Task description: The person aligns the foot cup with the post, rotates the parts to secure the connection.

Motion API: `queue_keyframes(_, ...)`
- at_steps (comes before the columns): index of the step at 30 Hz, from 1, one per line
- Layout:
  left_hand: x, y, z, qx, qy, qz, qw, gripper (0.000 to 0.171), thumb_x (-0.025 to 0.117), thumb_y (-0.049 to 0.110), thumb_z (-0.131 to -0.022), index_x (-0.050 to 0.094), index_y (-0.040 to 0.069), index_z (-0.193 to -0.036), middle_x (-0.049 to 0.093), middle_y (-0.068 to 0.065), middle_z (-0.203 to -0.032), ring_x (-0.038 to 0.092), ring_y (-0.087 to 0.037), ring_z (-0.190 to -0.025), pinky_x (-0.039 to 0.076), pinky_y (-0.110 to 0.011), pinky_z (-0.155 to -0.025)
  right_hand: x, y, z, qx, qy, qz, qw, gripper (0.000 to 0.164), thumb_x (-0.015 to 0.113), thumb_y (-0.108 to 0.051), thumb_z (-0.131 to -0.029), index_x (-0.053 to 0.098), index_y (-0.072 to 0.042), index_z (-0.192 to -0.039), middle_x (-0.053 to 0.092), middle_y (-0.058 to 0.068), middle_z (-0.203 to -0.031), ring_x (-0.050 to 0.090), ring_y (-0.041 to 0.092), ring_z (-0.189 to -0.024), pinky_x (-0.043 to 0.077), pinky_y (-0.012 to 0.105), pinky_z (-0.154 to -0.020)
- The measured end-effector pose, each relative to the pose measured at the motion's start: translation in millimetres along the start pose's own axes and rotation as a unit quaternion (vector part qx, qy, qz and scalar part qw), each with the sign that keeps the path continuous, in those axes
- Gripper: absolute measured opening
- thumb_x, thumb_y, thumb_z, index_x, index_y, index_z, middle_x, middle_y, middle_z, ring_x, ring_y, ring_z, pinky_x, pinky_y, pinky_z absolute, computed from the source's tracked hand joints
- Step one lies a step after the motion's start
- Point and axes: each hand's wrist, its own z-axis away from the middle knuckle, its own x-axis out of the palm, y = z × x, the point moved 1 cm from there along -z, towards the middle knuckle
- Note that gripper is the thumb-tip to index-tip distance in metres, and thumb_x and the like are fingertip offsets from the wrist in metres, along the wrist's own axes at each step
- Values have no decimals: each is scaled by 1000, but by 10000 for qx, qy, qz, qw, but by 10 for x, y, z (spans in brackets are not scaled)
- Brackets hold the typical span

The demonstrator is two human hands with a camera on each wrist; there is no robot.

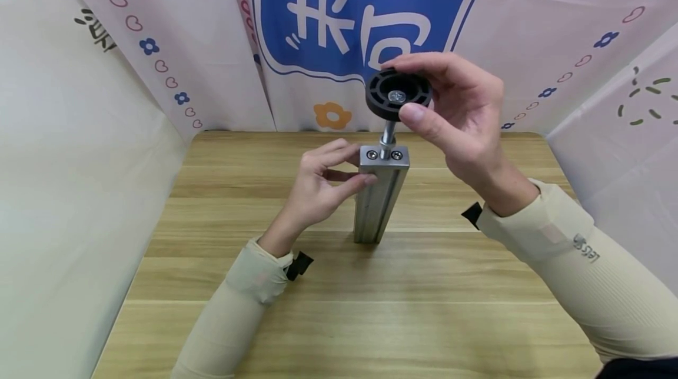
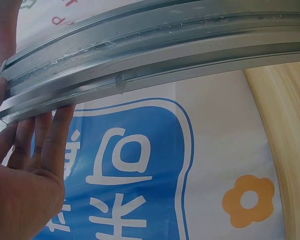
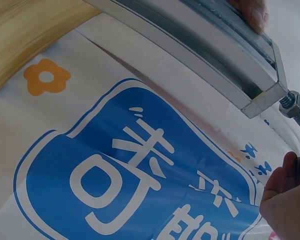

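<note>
An aluminium profile (image 1: 373, 205) stands upright on the wooden table, its slotted sides showing in both wrist views. A metal end plate (image 1: 385, 162) with two screws caps its top. Out of that plate rises a threaded rod (image 1: 389, 132) with a nut (image 3: 291, 103), carrying a round black levelling foot (image 1: 377, 99). My left hand (image 1: 320, 182) grips the profile near its top, thumb on the near side and fingers behind. With thumb and fingers my right hand (image 1: 461, 105) holds the rim of the black foot above the profile.
The wooden table (image 1: 238, 320) extends around the profile. Behind it hangs a printed cloth (image 1: 212, 73) with a blue sign and an orange flower, and pale cloth walls (image 1: 63, 190) close in both sides. Dark camera mounts (image 1: 299, 265) sit at the sleeve cuffs.
</note>
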Motion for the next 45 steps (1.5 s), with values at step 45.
queue_keyframes(45, -7, -19, 3, -74, -3, 8, 10000, 40, 79, -11, -86, 72, -9, -125, 71, -20, -105, 72, -12, -99, 70, -36, -79, 35, 9, 14, 57, 197, 212, 9996, 39, 79, -13, -85, 71, 16, -109, 63, 13, -114, 56, 30, -111, 61, 25, -91)
